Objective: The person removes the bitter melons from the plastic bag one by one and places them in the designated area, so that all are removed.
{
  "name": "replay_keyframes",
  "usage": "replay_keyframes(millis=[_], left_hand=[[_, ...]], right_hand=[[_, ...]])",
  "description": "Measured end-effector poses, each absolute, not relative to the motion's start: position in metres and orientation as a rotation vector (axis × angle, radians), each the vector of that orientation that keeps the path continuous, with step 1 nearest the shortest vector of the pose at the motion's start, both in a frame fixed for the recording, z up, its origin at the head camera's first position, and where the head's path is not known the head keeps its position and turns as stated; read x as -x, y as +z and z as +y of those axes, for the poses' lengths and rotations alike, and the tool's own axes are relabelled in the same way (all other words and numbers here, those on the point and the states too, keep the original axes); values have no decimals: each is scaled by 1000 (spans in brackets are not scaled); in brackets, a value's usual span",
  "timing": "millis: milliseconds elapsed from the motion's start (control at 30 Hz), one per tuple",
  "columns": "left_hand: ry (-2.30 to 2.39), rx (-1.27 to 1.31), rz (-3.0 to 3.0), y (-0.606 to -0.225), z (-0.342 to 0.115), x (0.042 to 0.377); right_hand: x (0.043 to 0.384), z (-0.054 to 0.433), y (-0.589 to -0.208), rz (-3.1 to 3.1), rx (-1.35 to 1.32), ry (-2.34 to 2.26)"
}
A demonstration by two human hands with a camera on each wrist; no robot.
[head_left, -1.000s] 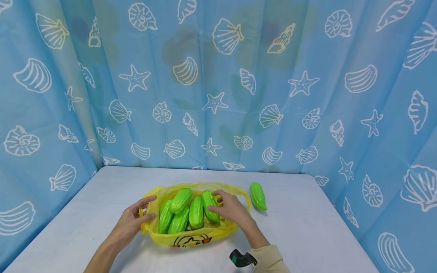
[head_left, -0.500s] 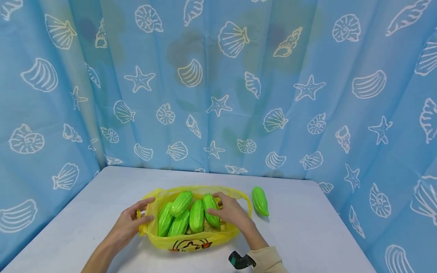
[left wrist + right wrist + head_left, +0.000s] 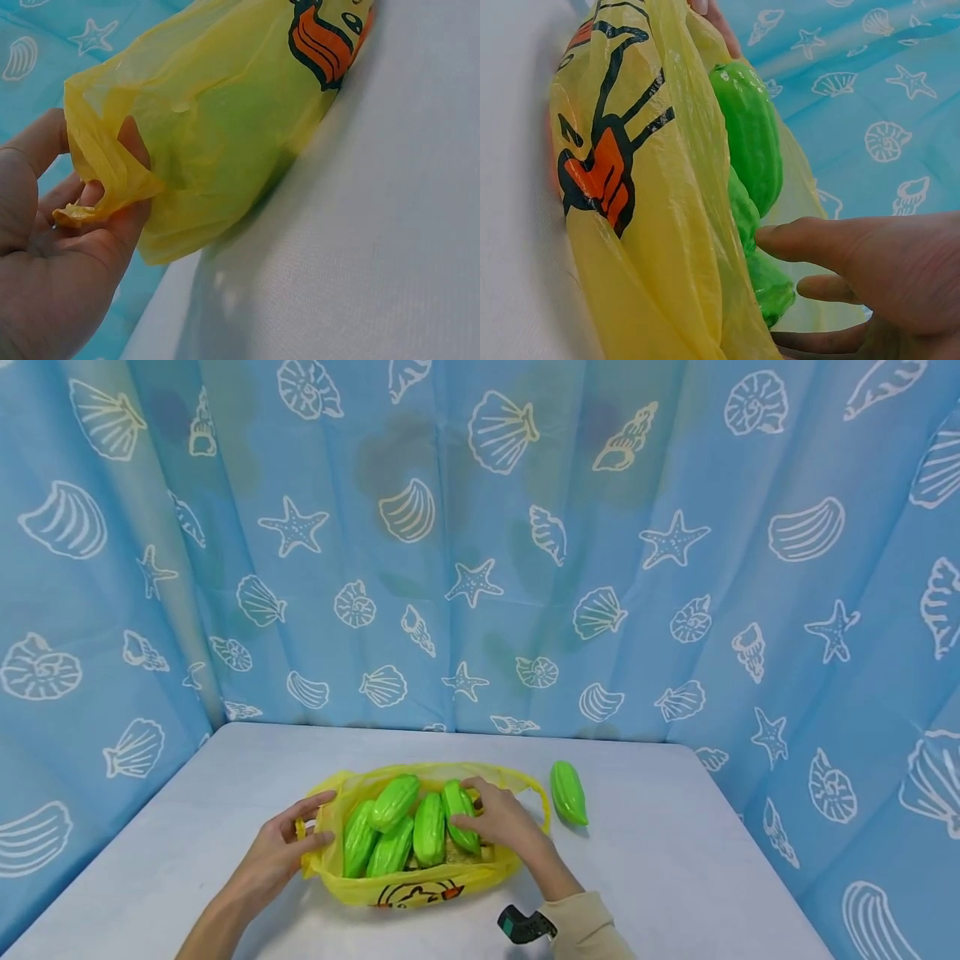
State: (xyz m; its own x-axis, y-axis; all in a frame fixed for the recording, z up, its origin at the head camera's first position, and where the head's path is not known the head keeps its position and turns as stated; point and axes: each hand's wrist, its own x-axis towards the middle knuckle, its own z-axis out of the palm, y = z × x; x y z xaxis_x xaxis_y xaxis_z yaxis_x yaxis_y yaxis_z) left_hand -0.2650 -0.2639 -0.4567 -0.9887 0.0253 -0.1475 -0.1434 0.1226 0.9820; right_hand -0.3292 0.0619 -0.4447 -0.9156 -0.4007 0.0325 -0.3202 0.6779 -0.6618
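Note:
A yellow see-through plastic bag (image 3: pixel 352 890) with a cartoon print lies wide-mouthed on the table. Several shiny green ridged gourds (image 3: pixel 396 803) are inside it. At the bag's left end, my left hand (image 3: pixel 275 852) holds the rim; the left wrist view has the bag's gathered handle (image 3: pixel 112 169) between thumb and fingers. My right hand (image 3: pixel 506 814) reaches into the mouth, pinching the rightmost gourd (image 3: pixel 459 820) with the thumb on its left side and fingers across its upper end. In the right wrist view the thumb (image 3: pixel 802 238) touches green skin.
One more green gourd (image 3: pixel 568 793) lies outside the bag, on the white table (image 3: pixel 660 860) to the right. Behind the table hangs a blue curtain (image 3: pixel 480 635) with white shell prints. A tan bundle (image 3: pixel 463 852) shows at the bag's bottom.
The head view has tilted a little and come back. Both hands keep nearly the same hold on the bag and the rightmost gourd.

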Motion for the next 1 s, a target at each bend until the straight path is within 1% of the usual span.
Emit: replay_keyframes(millis=[367,733,1000], left_hand=[[1971,115,2277,-454,-261,264],[1984,106,2262,-458,-261,264],[1990,97,2262,-458,-262,266]], right_hand=[[329,61,-446,2800,616,-1036],[326,61,-455,2832,562,-1058],[322,66,-445,2843,560,-1112]])
